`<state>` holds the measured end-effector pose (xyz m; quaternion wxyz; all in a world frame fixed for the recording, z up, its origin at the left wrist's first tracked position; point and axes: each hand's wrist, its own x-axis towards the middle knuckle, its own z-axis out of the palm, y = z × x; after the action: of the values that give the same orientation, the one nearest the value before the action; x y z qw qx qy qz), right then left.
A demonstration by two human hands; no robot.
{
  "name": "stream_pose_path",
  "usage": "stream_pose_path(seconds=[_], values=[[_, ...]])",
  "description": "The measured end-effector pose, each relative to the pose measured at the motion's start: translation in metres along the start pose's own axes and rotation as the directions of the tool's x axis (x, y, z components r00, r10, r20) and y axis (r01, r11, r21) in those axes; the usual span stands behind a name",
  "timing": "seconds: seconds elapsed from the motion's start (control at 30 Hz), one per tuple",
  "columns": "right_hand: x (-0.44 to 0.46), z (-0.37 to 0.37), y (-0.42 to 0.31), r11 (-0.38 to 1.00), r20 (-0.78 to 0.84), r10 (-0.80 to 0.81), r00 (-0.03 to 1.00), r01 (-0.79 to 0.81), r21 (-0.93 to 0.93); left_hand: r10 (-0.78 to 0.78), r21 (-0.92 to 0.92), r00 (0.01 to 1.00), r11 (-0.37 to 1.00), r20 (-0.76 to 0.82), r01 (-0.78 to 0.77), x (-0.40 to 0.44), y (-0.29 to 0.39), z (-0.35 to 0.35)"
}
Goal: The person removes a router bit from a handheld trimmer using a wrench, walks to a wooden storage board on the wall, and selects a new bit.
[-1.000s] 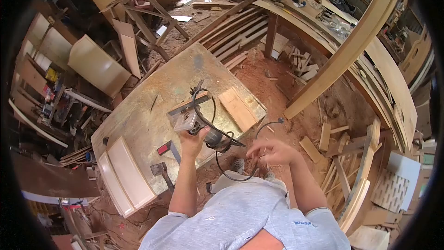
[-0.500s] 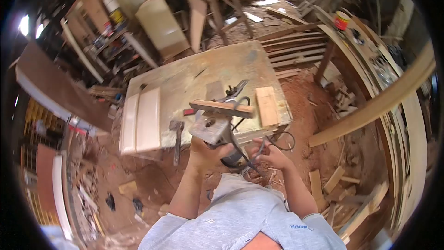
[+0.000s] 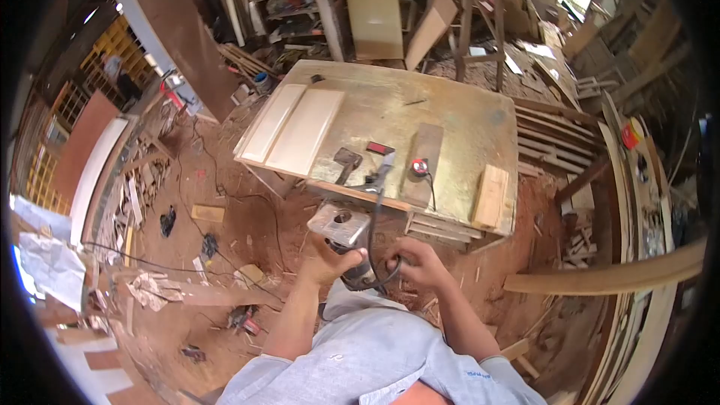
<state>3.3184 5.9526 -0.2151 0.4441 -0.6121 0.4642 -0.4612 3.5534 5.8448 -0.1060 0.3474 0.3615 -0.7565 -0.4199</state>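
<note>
My left hand point(image 3: 327, 264) is closed round the body of an electric router point(image 3: 339, 225). Its clear, squarish base plate with a round hole faces up, just in front of the table's near edge. My right hand point(image 3: 421, 264) has its fingers curled on the black power cord point(image 3: 384, 279), which loops beside the router. Beyond my hands, on the worn wooden table point(image 3: 442, 105), lie a hammer point(image 3: 347, 163), a small red-and-black block point(image 3: 380, 148) and a metal tool point(image 3: 381, 172) partly behind the cord. A round red-and-black item point(image 3: 418, 168) sits on a grey board point(image 3: 426, 142).
Two pale panels point(image 3: 307, 131) lie on the table's left, a wood block point(image 3: 491, 195) at its right corner. A long curved plank point(image 3: 607, 274) juts in from the right. Cords, scraps and a power tool point(image 3: 244, 320) litter the dirt floor. A person point(image 3: 120, 79) stands far left.
My view has swung left, so the table appears farther right. The router has moved back from over the table edge. A wood strip seen across it earlier is no longer there.
</note>
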Motion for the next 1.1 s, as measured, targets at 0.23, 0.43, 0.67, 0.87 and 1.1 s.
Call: stream_pose_path(seconds=[0.23,0.43,0.67,0.87,1.1], values=[[0.095,0.126,-0.008,0.843,0.413,0.131,0.901,0.118,-0.525,-0.155,-0.222,0.876,0.973,-0.456,0.056,0.013,-0.084,-0.105],[0.244,0.250,0.018,0.723,0.224,0.050,0.973,0.119,-0.680,-0.070,-0.061,0.841,0.997,-0.537,0.043,0.030,-0.146,-0.250],[0.372,0.336,-0.003,0.769,0.435,-0.161,0.886,0.389,-0.507,-0.070,-0.062,0.470,0.998,-0.880,0.033,0.035,-0.215,-0.384],[0.470,0.420,0.074,0.949,0.452,-0.007,0.892,0.148,-0.278,-0.366,-0.413,0.363,0.909,-0.857,-0.059,0.007,-0.271,-0.483],[0.681,0.448,0.070,0.715,0.355,0.226,0.907,-0.402,0.572,-0.233,-0.123,0.470,0.960,-0.851,0.252,0.044,-0.285,-0.575]])
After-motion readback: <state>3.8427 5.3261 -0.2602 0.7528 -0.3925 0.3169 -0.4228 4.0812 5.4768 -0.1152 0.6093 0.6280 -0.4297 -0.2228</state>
